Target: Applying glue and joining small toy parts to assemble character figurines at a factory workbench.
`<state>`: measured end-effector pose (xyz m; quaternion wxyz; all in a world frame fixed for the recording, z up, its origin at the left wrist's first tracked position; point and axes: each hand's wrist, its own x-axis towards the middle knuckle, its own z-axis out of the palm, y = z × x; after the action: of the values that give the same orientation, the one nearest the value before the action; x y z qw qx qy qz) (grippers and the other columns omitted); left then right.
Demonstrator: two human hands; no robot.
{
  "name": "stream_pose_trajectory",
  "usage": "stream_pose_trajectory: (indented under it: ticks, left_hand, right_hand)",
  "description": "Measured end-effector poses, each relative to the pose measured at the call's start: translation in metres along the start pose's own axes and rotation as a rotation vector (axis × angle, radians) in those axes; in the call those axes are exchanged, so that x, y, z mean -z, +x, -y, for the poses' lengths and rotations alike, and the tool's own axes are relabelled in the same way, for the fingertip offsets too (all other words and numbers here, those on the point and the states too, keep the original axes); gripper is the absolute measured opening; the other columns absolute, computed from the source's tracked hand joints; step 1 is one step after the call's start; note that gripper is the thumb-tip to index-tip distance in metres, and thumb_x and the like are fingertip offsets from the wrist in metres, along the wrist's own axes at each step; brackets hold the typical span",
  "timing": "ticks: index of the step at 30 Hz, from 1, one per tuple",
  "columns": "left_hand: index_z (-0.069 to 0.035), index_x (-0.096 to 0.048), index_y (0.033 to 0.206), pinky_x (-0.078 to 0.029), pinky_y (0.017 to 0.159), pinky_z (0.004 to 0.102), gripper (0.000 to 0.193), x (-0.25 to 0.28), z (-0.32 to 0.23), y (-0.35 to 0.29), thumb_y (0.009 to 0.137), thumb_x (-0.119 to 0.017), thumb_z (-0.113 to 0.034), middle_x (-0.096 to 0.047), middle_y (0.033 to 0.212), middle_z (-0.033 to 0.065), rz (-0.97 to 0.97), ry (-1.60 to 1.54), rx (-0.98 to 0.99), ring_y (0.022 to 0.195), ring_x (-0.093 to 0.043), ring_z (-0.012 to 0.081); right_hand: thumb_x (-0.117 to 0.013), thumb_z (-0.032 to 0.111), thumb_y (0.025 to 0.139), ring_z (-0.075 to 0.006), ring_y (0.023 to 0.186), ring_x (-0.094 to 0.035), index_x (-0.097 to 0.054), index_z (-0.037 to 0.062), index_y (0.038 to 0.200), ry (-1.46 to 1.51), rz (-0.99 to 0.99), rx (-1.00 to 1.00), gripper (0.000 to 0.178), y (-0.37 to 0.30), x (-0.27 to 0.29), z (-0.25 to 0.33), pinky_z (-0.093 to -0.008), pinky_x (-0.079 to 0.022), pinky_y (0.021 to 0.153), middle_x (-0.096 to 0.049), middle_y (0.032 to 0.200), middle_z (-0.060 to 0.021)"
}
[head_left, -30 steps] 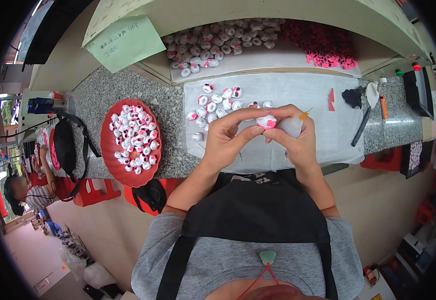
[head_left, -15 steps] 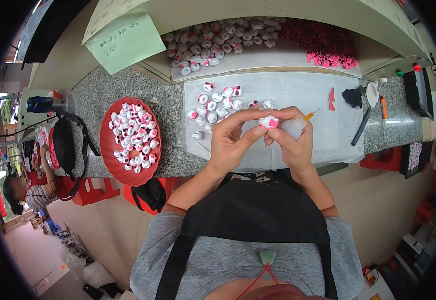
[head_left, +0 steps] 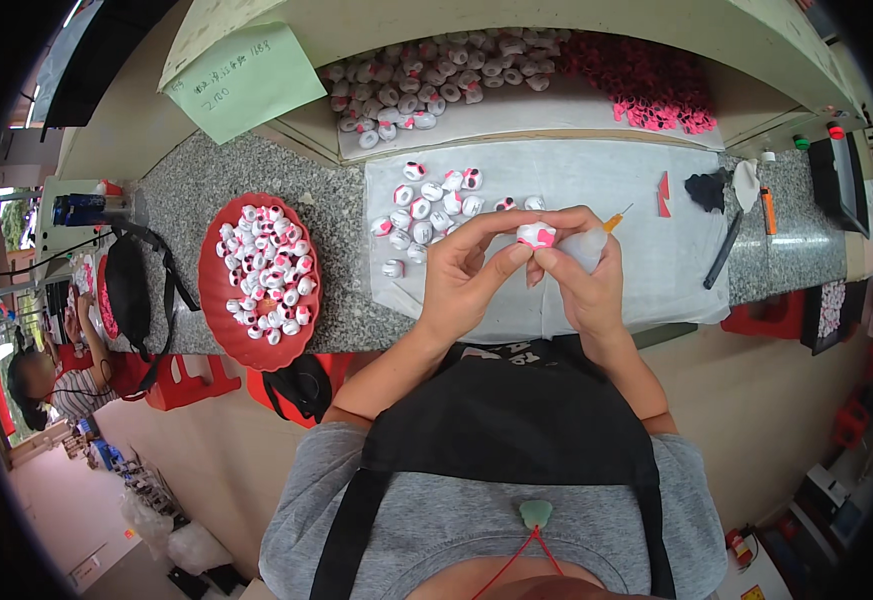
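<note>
Between both thumbs and fingertips I hold a small rounded white piece (head_left: 533, 235) with pink patches, above the white sheet. My left hand (head_left: 461, 285) is closed on its left side. On the other side, my right hand (head_left: 594, 295) pinches the same piece, while a translucent squeeze bottle (head_left: 584, 250) is tucked in its fingers. That bottle's orange tip (head_left: 612, 222) carries a thin needle pointing up and right, away from the piece. Several similar white pieces (head_left: 421, 208) with pink and dark marks lie on the sheet just beyond my left hand.
A red scalloped tray (head_left: 218, 322) of similar pieces stands left. White pieces (head_left: 406, 85) and pink parts (head_left: 656, 90) fill the shelf ahead. Pink scraps (head_left: 664, 195), a black cloth (head_left: 704, 192), an orange-handled tool (head_left: 768, 212) and a black stick (head_left: 724, 250) lie right. Another person (head_left: 81, 375) sits far left.
The piece has turned a little in my fingertips, showing its pink patch at a different angle. The bottle's needle has shifted slightly up and left. Both hands keep their hold.
</note>
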<state>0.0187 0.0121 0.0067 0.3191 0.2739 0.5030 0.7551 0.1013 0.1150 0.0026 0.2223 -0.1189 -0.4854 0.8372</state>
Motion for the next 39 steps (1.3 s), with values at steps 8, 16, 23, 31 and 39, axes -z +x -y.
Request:
stream_pose_trajectory:
  ticks: [8,16,23,31,39]
  left_hand:
    - [0.002,-0.050,0.095,-0.039,0.075,0.0244,0.021,0.005,0.015,0.005,0.074,-0.053,-0.001,-0.052,0.092,0.0080,0.056,-0.129,0.011,0.088,-0.048,0.0127]
    - [-0.001,-0.051,0.096,-0.040,0.072,0.0260,0.022,0.001,0.039,0.042,0.074,-0.053,-0.007,-0.053,0.090,0.0078,0.103,0.233,0.002,0.084,-0.050,0.0150]
    - [-0.008,-0.059,0.083,-0.038,0.071,0.0316,0.017,0.027,0.052,0.092,0.068,-0.059,-0.015,-0.052,0.081,0.0088,0.350,1.138,-0.309,0.079,-0.048,0.0240]
    - [-0.006,-0.056,0.077,-0.044,0.057,0.0371,0.010,0.022,0.082,0.184,0.069,-0.051,-0.011,-0.053,0.076,0.0103,0.135,1.636,-0.737,0.074,-0.051,0.0262]
    - [-0.008,-0.055,0.078,-0.044,0.053,0.0308,0.011,0.025,0.090,0.193,0.070,-0.049,-0.012,-0.054,0.073,0.0101,0.089,1.618,-0.910,0.072,-0.052,0.0219]
  right_hand:
    - [-0.053,-0.002,0.069,-0.0134,0.058,-0.052,-0.048,-0.0025,0.091,-0.122,0.019,-0.022,0.023,0.000,0.006,0.003,-0.0236,-0.043,0.050,-0.053,0.071,-0.0088]
    - [-0.052,-0.001,0.070,-0.0097,0.054,-0.048,-0.048,-0.0037,0.098,-0.373,-0.183,0.036,0.028,0.005,0.032,0.013,-0.0209,-0.040,0.051,-0.053,0.068,-0.0068]
    - [-0.052,0.003,0.071,-0.0072,0.053,-0.044,-0.045,-0.0046,0.102,-0.540,-0.280,0.072,0.033,-0.009,0.070,0.021,-0.0200,-0.037,0.056,-0.053,0.069,-0.0062]
    - [-0.053,0.002,0.069,-0.0072,0.050,-0.041,-0.046,-0.0028,0.102,-0.486,-0.317,-0.013,0.033,-0.016,0.066,0.018,-0.0178,-0.035,0.049,-0.051,0.070,-0.0050]
    - [-0.042,0.003,0.066,-0.0133,0.066,-0.045,-0.027,0.0014,0.101,-0.378,-0.171,-0.044,0.038,-0.031,0.076,0.018,-0.0226,-0.041,0.042,-0.035,0.101,-0.0138]
